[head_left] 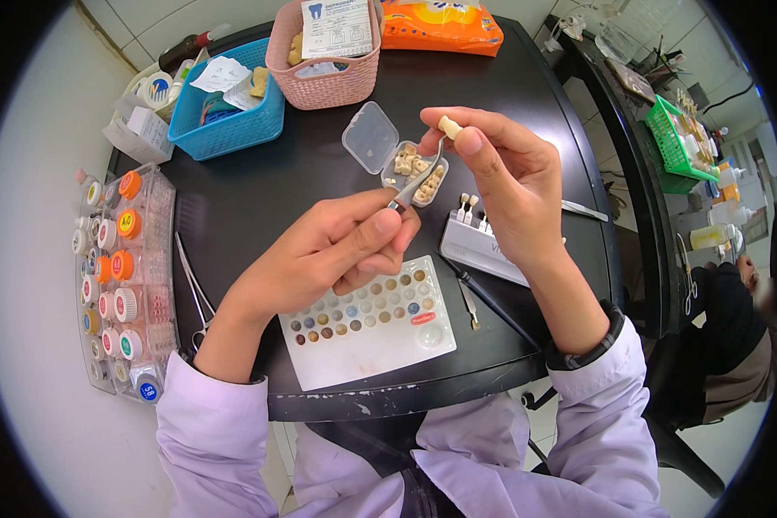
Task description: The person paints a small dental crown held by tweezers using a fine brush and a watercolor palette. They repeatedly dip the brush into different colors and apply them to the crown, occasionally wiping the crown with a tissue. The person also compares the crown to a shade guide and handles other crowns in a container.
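My left hand (328, 246) is closed round a slim metal tool with a curved tip (425, 177), which looks like tweezers or a caliper. That tip reaches up to a small cream-coloured dental crown (450, 129), and whether it grips or only touches the crown is too small to tell. Between thumb and fingertips, my right hand (520, 186) pinches the same crown. Behind the tool lies a small clear plastic box (371, 142), lid up, with several cream tooth pieces in it. Beneath my left hand sits a white mixing palette (345, 369) with rows of coloured wells.
Near my right wrist are a shade guide (483, 249), a black-handled brush (499, 304) and a small metal tool (470, 306). Scissor-handled forceps (197, 289) lie left, beside a rack of jars (166, 250). Blue (233, 136) and pink (328, 86) baskets stand behind. Someone sits at right.
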Motion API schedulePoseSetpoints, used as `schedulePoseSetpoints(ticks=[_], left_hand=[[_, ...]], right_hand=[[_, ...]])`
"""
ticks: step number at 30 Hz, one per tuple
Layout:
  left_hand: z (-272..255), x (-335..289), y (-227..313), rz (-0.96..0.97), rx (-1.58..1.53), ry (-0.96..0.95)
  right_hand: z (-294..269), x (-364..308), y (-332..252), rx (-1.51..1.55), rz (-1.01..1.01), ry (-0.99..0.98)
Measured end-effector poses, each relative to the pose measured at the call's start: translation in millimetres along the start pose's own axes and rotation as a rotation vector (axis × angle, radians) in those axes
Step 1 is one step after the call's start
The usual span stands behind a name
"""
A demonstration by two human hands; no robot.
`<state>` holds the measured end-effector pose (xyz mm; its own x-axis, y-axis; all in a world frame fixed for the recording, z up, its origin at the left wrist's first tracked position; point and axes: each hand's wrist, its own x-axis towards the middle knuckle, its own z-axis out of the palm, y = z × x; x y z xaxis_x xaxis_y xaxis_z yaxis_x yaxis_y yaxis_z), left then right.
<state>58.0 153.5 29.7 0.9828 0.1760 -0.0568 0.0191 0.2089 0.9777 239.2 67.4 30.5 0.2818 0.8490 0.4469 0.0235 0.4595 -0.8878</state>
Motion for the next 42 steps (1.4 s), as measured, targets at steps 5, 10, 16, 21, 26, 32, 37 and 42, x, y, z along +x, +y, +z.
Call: schedulePoseSetpoints(ticks=[5,10,16,21,26,32,37,42], left_hand=[[1,-1,1,-0.006,-0.002,0.005],[1,0,0,0.016,0.019,0.005],[2,2,1,0.063,0.105,0.017],[3,5,-3,0.123,0.195,0.055],[3,5,-7,0.141,0.243,0.102],[1,7,-11,0.224,0.400,0.179],[0,7,-11,0.226,0.416,0.190],[2,9,-9,0.287,0.492,0.212]], right_hand=[[1,-1,-2,0.006,0.028,0.001],[2,-1,-8,0.035,0.041,-0.025],[4,-3,-6,0.008,-0.013,-0.037],[5,-4,-4,-0.071,-0.115,-0.016],[5,-5,-1,-0.202,-0.244,-0.002],[6,-3,-3,-0.411,-0.463,0.009],[9,-4,-3,-0.413,-0.466,0.059],[8,-5,-5,-0.408,-0.434,0.075]])
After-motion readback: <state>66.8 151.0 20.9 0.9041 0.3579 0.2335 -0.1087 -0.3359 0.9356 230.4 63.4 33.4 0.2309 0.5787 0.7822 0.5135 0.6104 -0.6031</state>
